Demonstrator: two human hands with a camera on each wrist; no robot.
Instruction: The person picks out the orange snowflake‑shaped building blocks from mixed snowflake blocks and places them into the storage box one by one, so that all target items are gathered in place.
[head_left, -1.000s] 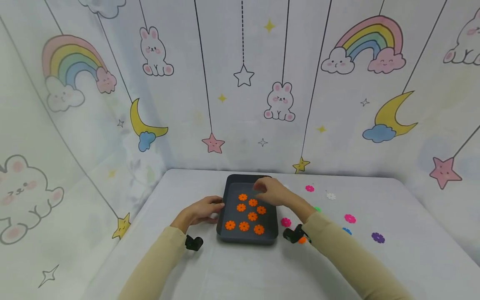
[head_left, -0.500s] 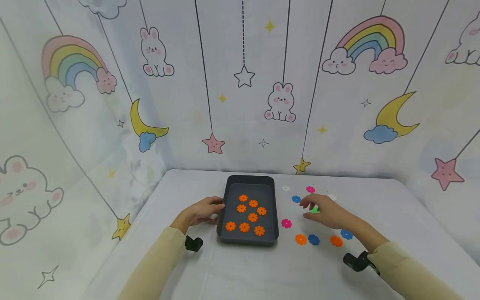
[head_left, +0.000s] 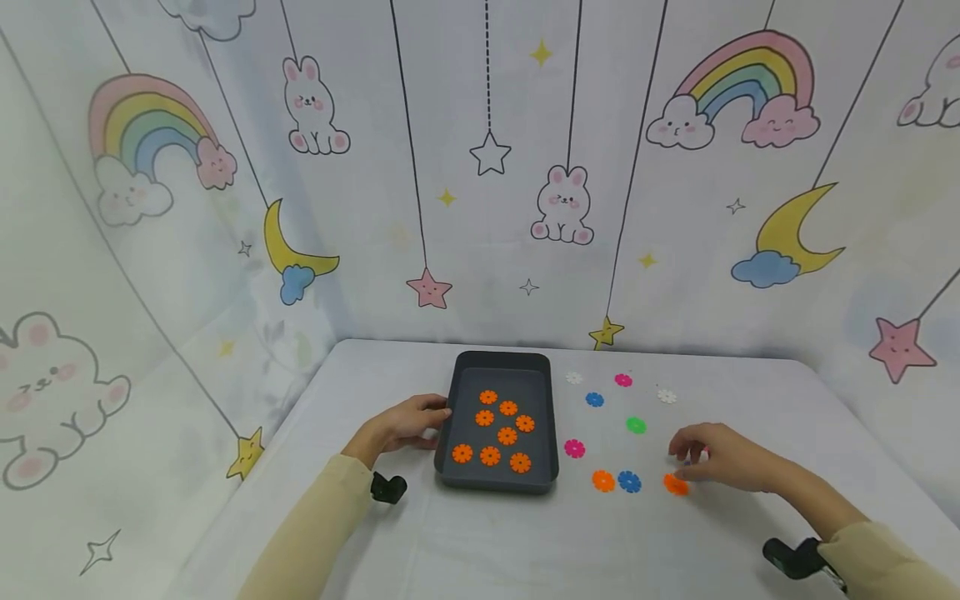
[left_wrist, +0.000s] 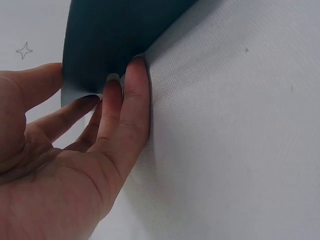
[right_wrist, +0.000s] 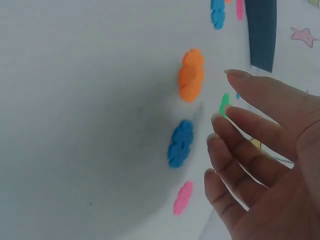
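In the head view my left hand (head_left: 405, 423) touches the left side of a dark grey rectangular tray (head_left: 454, 477). The left wrist view shows its fairly straight fingers against the tray's outer wall (left_wrist: 115, 40), thumb tip by the rim. Several orange flower-shaped discs, such as one orange disc (head_left: 507, 436), lie flat inside. My right hand (head_left: 723, 458) hovers over the table at the right, fingers loosely bent and holding nothing. Close by its fingertips are an orange disc (right_wrist: 191, 75), a blue disc (right_wrist: 181, 143) and a pink disc (right_wrist: 183, 197), partly hidden in the head view.
Right of the tray lie loose discs: a green disc (head_left: 636, 426), an orange disc (head_left: 603, 481), a blue disc (head_left: 629, 482), a pink disc (head_left: 574, 448) and a white disc (head_left: 667, 396). A printed cloth backdrop (head_left: 480, 250) rises behind the white table (head_left: 375, 375).
My right hand has moved from above the tray rightward and toward me, past the green disc, to the discs at the right. My left hand and the tray have stayed in place.
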